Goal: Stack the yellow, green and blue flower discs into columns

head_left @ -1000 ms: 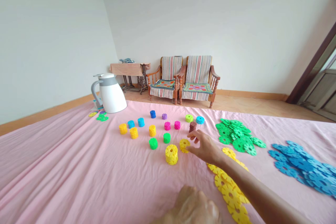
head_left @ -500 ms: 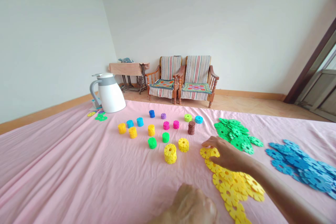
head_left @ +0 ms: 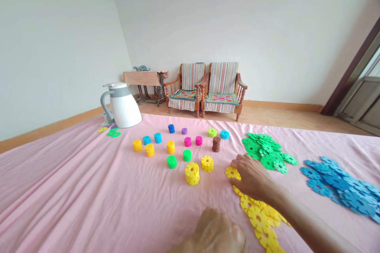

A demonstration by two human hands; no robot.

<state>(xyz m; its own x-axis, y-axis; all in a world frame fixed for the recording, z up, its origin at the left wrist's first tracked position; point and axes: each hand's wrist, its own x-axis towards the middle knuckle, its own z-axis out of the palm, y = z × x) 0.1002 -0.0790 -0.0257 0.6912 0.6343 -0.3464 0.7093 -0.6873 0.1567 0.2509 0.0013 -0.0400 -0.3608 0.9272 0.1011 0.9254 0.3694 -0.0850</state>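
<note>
Though under right grip [head_left: 249, 176], discs [head_left: 259, 218] visible.

On the cloth [head_left: 97, 205], disc stacks [head_left: 192, 174] stand mid-scene, with the jug [head_left: 126, 108] far left and disc heaps [head_left: 341, 185] to the right. Two chairs [head_left: 223, 77] stand beyond the cloth, right of a side table [head_left: 141, 78].

A white-and-grey jug [head_left: 126, 108] stood at left; farther back, a draped table [head_left: 141, 78] stood left of two wooden armchairs [head_left: 222, 98], with a door [head_left: 366, 97] at right.
</note>
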